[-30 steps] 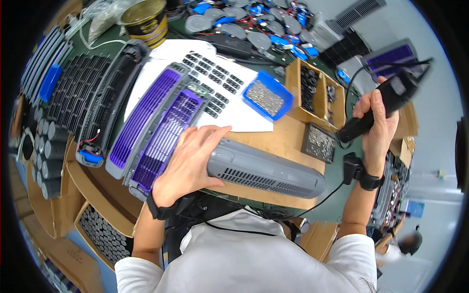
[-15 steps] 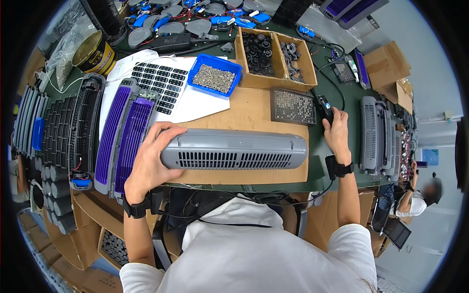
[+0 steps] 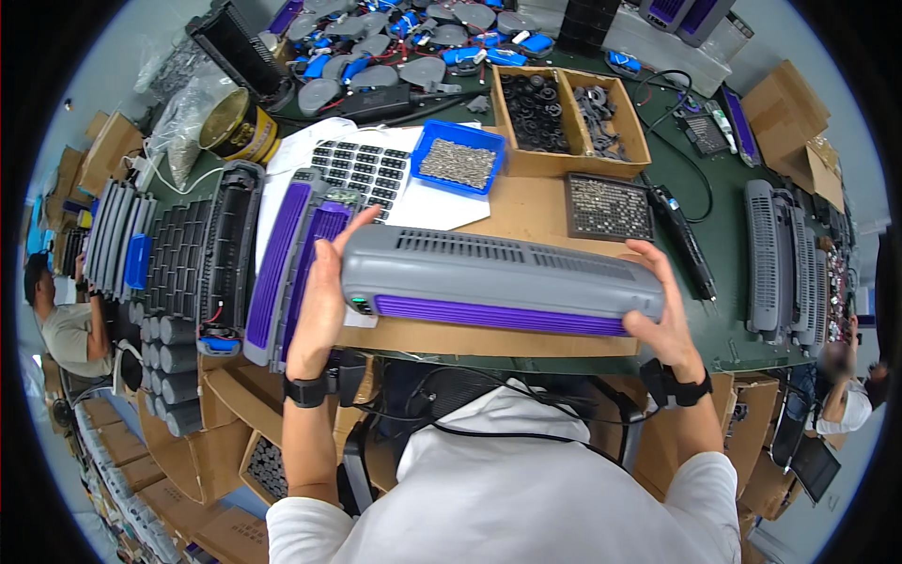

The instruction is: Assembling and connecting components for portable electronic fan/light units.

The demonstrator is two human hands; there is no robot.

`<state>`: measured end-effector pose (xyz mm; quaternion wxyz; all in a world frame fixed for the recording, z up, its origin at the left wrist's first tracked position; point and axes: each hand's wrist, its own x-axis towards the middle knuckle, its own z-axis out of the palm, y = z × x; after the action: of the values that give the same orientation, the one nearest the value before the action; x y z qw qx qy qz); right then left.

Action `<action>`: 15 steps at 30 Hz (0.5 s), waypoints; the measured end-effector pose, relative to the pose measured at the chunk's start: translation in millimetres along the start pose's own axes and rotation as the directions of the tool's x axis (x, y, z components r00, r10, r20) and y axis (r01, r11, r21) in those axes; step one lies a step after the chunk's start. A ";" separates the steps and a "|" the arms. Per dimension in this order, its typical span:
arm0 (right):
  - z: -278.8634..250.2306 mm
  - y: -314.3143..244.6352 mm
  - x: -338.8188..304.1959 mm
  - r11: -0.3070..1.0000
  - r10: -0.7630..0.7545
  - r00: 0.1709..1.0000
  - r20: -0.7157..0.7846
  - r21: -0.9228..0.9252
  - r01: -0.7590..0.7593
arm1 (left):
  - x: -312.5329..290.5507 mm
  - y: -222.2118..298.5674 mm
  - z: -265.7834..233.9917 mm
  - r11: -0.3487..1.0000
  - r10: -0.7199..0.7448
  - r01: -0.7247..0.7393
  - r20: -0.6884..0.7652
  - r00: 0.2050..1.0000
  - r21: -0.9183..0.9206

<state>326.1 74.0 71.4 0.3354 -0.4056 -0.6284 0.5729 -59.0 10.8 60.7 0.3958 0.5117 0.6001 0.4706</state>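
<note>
Both my hands hold a long grey vented housing [image 3: 498,268] by its ends, above a cardboard sheet. Its slotted face is tilted up and a purple louvred strip shows along the side nearest me. My left hand [image 3: 324,296] is against the left end, with one finger reaching over the top; part of its grip is hidden. At the right end, my right hand [image 3: 669,315] wraps round with the thumb on the near side and fingers behind. A black electric screwdriver [image 3: 684,242] lies on the green table, beyond the right hand.
Behind the housing stand a blue tray of screws [image 3: 458,164], a screw holder [image 3: 609,207] and a divided cardboard box [image 3: 571,122] of black and grey parts. Purple-grilled housings [image 3: 293,263] stand left, grey ones [image 3: 772,263] right. People sit at both far sides.
My right hand has left the screwdriver and taken the housing's right end. The housing has been lifted and turned, so its purple side shows. The view has shifted.
</note>
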 end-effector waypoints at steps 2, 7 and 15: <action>-4.5 5.3 -6.7 0.993 0.026 0.998 -0.057 0.118 -0.019 | -0.6 15.8 11.3 0.985 -0.133 0.138 0.055 0.990 -0.105; -19.3 12.7 -19.0 0.950 0.167 0.972 -0.165 0.289 -0.114 | 1.8 29.2 37.2 0.993 -0.112 0.114 0.073 0.991 -0.023; -62.6 4.8 -51.9 0.930 0.224 0.932 -0.285 0.349 -0.117 | 11.6 49.0 80.2 0.988 -0.137 0.149 0.255 0.957 -0.031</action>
<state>405.3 55.7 76.3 0.4434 -0.4857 -0.4241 0.6226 27.6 36.7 88.7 0.5144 0.5126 0.5684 0.3866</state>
